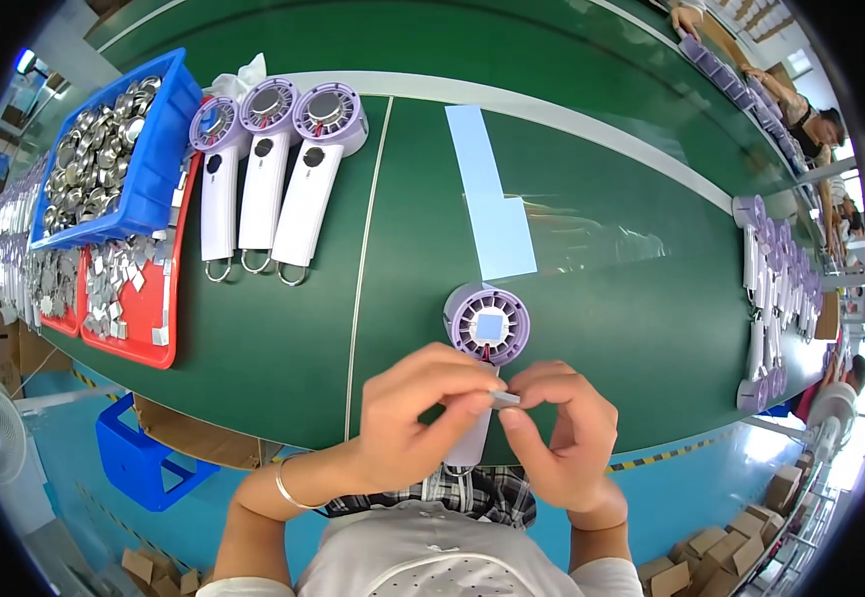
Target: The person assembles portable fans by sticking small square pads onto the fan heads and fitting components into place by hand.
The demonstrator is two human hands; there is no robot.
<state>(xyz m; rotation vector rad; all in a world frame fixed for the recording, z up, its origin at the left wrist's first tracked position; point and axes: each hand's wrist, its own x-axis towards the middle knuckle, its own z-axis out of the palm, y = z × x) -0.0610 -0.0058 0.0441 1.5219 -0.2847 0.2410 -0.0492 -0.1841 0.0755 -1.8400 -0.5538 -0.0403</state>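
A small flat grey piece, likely a square pad, is pinched between my two hands above the green table. Its left end is in the fingertips of my left hand, and my right hand grips the other end with thumb and forefinger. Just beyond lies a handheld fan with a purple ring head and a white handle, partly hidden under my hands. A light blue square sits at the centre of its head. Farther off, a light blue sheet on clear film lies on the table.
Three similar fans lie at the left. Beside them, a blue bin of round metal caps rests over red trays with small grey squares. More fans line the right edge. Other people work across the far right. A blue stool stands below.
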